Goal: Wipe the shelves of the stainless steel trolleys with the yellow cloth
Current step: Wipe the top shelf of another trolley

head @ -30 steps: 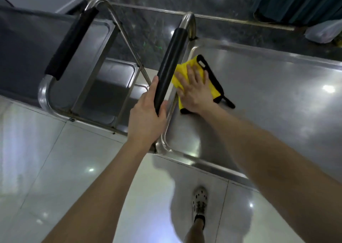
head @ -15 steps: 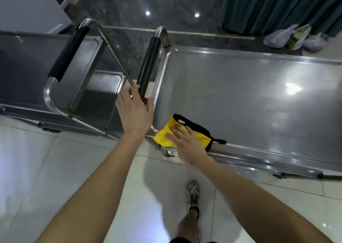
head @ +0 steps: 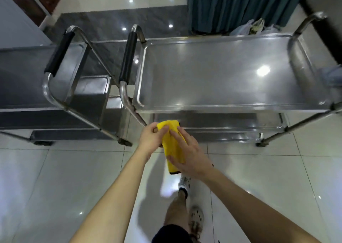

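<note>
Both hands are off the trolleys right now. The yellow cloth [head: 173, 146] is held up in the air just in front of the right-hand trolley [head: 231, 72], over the tiled floor [head: 55, 178]. Left hand [head: 150, 138] pinches its top edge with fingers curled shut; right hand [head: 190, 156] grips lower down, fingers loosely spread over it. The second trolley [head: 37, 80] sits just left of that one.

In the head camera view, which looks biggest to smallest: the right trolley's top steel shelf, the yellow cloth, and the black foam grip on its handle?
1. Top steel shelf, by far.
2. Yellow cloth and black foam grip look alike; the cloth is nearer, so unsure.
</note>
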A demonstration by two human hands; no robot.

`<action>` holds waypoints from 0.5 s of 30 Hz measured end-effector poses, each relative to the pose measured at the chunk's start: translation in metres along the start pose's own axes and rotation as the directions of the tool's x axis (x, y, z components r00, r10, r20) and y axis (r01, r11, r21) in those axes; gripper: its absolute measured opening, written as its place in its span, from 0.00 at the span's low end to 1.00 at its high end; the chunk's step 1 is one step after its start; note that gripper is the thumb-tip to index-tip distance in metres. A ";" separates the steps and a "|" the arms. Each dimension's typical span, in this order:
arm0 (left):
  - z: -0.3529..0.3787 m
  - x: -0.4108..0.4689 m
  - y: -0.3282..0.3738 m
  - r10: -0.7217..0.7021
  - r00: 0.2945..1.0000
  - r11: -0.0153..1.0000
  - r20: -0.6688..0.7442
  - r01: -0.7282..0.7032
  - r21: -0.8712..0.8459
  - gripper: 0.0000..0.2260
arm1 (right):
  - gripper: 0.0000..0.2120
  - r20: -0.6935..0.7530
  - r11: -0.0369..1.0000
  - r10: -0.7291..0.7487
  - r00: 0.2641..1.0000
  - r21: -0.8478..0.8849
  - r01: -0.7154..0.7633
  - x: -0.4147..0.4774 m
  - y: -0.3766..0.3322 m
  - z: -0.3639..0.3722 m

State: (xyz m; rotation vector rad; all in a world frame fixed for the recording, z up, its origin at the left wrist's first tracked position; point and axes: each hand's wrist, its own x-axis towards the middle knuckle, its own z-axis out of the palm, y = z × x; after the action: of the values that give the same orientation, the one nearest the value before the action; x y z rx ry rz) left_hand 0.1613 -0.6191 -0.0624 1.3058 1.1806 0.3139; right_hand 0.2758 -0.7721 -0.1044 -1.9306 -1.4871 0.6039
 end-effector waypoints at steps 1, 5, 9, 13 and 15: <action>-0.004 -0.008 0.001 0.082 0.996 0.987 0.021 -0.084 0.139 0.11 | 0.36 -0.062 0.998 0.029 0.998 0.051 -0.026 -0.009 -0.004 0.000; -0.020 -0.036 -0.003 0.271 0.950 0.852 0.156 -0.312 0.420 0.09 | 0.34 -0.244 0.978 0.192 0.951 0.131 -0.164 -0.011 -0.011 -0.004; -0.049 -0.046 0.001 0.353 0.906 0.771 0.235 -0.423 0.476 0.07 | 0.51 -0.088 0.994 0.109 0.990 -0.013 -0.110 0.013 -0.014 -0.008; -0.079 -0.043 0.004 0.364 0.864 0.658 0.346 -0.502 0.561 0.06 | 0.41 0.127 0.979 0.093 0.988 -0.190 -0.067 0.035 -0.022 0.000; -0.087 -0.042 0.001 0.333 0.871 0.655 0.361 -0.489 0.576 0.08 | 0.38 0.150 0.984 0.095 0.984 -0.164 -0.070 0.039 -0.034 0.006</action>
State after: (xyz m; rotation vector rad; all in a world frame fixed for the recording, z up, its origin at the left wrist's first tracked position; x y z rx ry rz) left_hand 0.0734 -0.6009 -0.0251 2.1918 0.7918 0.0588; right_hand 0.2585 -0.7271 -0.0837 -2.1170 -1.6007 0.7082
